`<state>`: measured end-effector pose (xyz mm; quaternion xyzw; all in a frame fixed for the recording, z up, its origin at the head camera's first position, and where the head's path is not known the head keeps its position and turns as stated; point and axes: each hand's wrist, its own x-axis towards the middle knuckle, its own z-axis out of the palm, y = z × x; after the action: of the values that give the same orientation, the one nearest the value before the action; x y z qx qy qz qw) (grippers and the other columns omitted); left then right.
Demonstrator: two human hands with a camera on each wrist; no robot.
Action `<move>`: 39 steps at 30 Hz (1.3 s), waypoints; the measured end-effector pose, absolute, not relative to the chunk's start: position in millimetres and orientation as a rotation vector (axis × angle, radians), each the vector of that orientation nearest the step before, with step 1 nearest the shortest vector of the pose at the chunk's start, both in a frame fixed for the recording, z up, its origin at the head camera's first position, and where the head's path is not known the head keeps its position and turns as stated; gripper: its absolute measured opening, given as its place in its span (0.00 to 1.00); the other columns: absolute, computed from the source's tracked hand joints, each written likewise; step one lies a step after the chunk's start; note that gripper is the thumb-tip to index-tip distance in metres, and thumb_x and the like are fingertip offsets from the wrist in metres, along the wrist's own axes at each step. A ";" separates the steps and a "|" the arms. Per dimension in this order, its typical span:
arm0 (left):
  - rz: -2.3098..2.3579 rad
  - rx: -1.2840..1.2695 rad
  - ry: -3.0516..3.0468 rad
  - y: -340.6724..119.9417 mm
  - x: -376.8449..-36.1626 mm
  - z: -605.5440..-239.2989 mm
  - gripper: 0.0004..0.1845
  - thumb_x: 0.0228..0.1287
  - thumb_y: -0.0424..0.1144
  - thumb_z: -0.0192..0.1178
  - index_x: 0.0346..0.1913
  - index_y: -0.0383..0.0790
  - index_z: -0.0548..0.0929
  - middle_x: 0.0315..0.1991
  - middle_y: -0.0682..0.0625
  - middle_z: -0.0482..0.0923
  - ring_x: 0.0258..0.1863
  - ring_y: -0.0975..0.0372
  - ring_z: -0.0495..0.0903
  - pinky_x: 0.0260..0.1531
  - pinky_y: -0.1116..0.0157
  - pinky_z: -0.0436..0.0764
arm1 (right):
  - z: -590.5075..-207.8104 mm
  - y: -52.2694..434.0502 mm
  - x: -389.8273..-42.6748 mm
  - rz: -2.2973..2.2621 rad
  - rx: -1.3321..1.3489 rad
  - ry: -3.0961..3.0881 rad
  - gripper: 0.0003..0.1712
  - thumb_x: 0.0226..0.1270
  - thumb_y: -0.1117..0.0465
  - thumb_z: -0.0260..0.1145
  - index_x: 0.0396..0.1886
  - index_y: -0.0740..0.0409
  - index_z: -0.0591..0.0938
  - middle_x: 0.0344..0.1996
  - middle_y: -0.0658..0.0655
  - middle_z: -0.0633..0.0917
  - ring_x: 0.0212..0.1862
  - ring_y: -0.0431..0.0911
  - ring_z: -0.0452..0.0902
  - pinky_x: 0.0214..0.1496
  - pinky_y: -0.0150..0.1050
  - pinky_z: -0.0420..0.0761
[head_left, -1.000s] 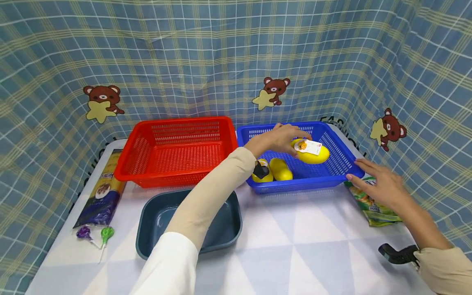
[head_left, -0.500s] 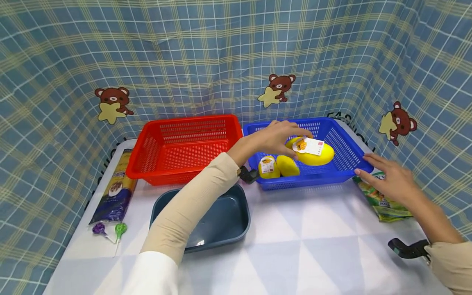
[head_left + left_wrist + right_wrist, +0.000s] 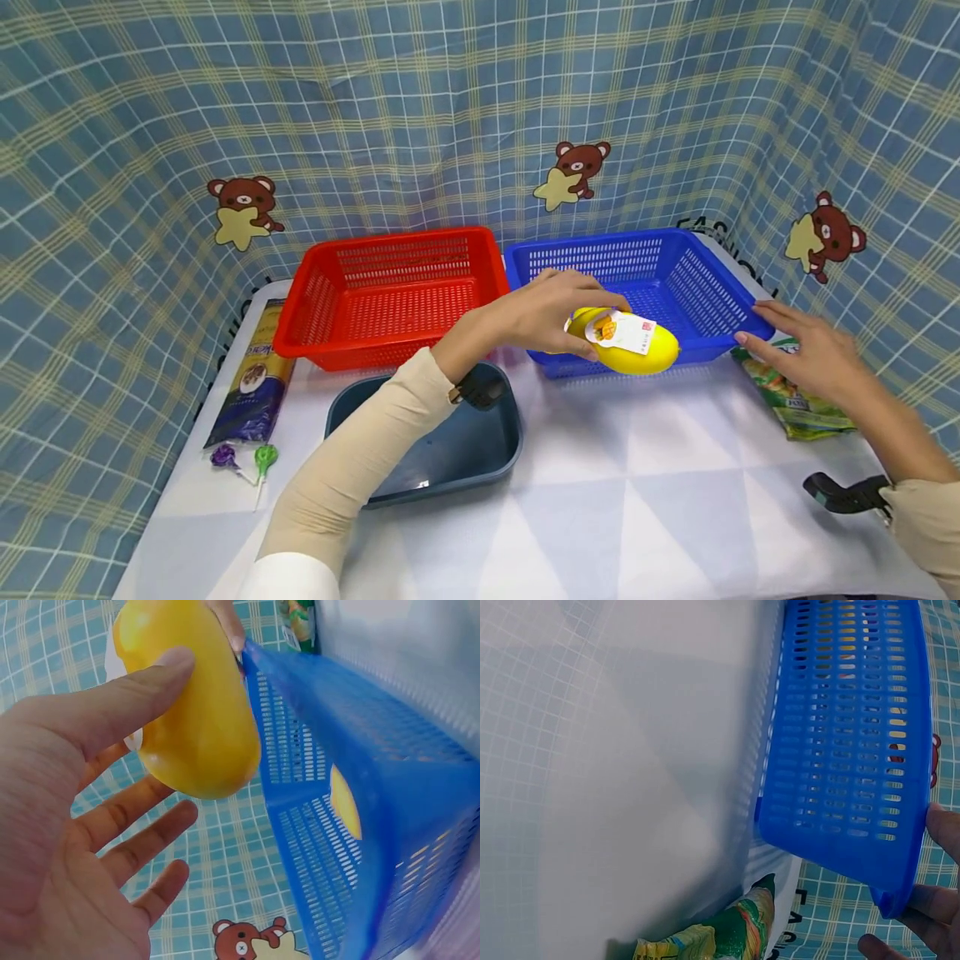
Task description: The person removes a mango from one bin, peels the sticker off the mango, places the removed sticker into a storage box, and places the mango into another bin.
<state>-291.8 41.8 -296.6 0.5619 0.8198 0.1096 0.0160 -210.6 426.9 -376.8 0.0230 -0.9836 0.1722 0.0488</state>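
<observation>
Head view: at frame centre, the left hand (image 3: pixel 551 312) grips a yellow oval package (image 3: pixel 626 342) with a white label, held over the front rim of the blue basket (image 3: pixel 678 275). At right, the right hand (image 3: pixel 813 354), fingers straight, touches the basket's right corner, beside a green snack bag (image 3: pixel 798 404).

Beige sleeves (image 3: pixel 360 450), blk wrist cams (image 3: pixel 843 493)

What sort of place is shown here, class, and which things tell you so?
Probably a staged tabletop set for sorting practice, not a real kitchen: a plaid cloth backdrop with bear stickers encloses the white table, where a red basket and a blue basket sit side by side.
</observation>
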 end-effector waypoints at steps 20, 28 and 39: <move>0.359 1.761 2.518 15.3 -252.7 -340.0 0.35 0.59 0.56 0.70 0.69 0.55 0.75 0.61 0.55 0.76 0.62 0.63 0.67 0.61 0.61 0.65 | -377.2 427.1 -211.4 0.584 0.058 -2.991 0.44 0.75 0.40 0.56 0.78 0.62 0.58 0.76 0.72 0.54 0.70 0.80 0.46 0.52 0.81 0.50; 0.310 1.780 2.508 13.8 -241.2 -355.2 0.34 0.59 0.54 0.71 0.69 0.57 0.74 0.61 0.55 0.76 0.62 0.61 0.67 0.62 0.61 0.64 | -380.0 427.1 -209.1 0.571 0.048 -2.998 0.44 0.75 0.40 0.56 0.78 0.61 0.57 0.76 0.72 0.53 0.69 0.80 0.46 0.53 0.83 0.47; 0.198 1.774 2.456 19.3 -227.6 -368.7 0.34 0.58 0.52 0.72 0.68 0.57 0.76 0.58 0.55 0.75 0.57 0.63 0.69 0.57 0.67 0.69 | -378.7 426.1 -209.3 0.593 0.034 -2.997 0.45 0.75 0.39 0.56 0.79 0.60 0.56 0.76 0.71 0.52 0.70 0.80 0.44 0.54 0.85 0.39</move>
<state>-227.6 19.3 -368.7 0.5834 0.8079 0.0651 0.0525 -209.3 426.1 -378.7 0.0111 -0.9800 0.1938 0.0431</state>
